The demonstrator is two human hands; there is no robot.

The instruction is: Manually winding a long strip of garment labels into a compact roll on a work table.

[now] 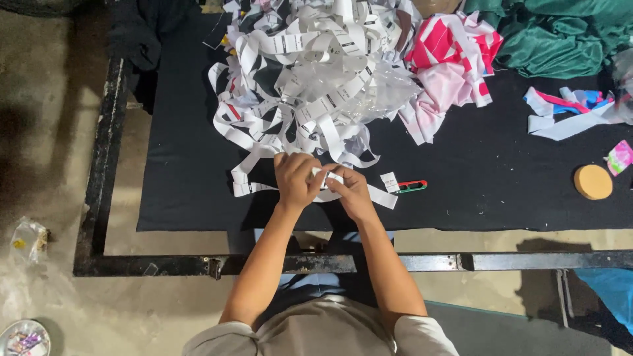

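Your left hand (297, 179) and right hand (349, 191) close over the white strip (328, 177), so you cannot see how much of it your fingers (335, 186) cover. The print on the strips in the heap (310, 72) is too small to tell. The heap and the green cloth (560, 33) at the counter's (501, 191) far edge are cut off by the picture's top.

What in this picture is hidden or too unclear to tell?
Head view only:
- White strip: its held part hidden by the left hand and right hand.
- Printing on the label pile: too small.
- Green cloth: cut off by the top edge.
- Red-and-green tool: too small to identify.
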